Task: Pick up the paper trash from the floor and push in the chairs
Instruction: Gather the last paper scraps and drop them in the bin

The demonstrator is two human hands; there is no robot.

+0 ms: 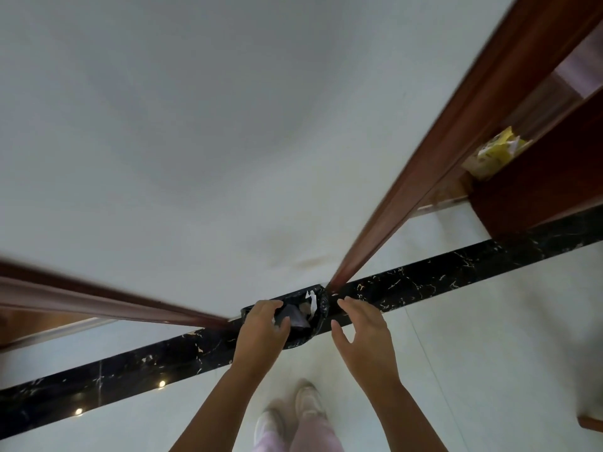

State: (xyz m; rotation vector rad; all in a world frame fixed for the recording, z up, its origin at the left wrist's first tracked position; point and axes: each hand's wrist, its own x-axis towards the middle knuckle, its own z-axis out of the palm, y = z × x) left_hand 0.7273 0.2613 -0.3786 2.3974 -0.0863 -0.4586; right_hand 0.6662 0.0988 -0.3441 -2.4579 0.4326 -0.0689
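A small bin lined with a black bag (322,305) stands on the floor against the white wall, between two wooden door frames. White paper (312,301) and grey crumpled scraps (295,318) lie inside it. My left hand (261,331) hovers over the bin's left rim, with curved fingers and the thumb apart; I see nothing clearly held. My right hand (362,334) is just right of the bin, its fingers spread and empty. No chairs are in view.
Wooden door frames run off to the left (98,305) and up to the right (440,158). A black marble strip (456,265) crosses the pale floor. A yellow packet (496,151) lies beside a dark wooden cabinet (538,184). My shoes (306,399) stand below the bin.
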